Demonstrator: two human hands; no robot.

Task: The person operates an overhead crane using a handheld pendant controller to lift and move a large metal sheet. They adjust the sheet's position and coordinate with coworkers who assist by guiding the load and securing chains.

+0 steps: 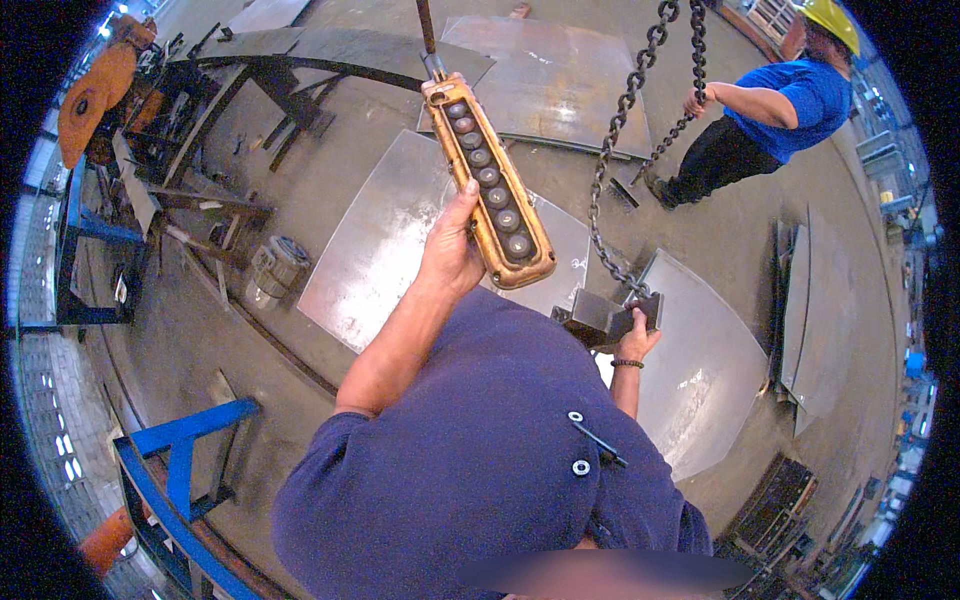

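In my left hand point(455, 245) is a yellow crane pendant control point(490, 185) with a row of several round dark buttons. It hangs from a cable point(426, 28), and my thumb lies along its left edge beside the buttons. My right hand point(636, 343) grips a dark, boxy steel block point(598, 316) at the lower end of a heavy chain point(600, 190). The thumb presses on the block's near face, and the other fingers are partly hidden. Below the block lies a bare steel plate point(705, 370); whether they touch, I cannot tell.
A co-worker point(785, 110) in a yellow helmet holds another chain point(665, 145) at the far right. More steel plates point(375, 235) cover the floor ahead. A motor point(279, 268) and a blue frame point(185, 450) stand left; upright sheets point(808, 320) lean at right.
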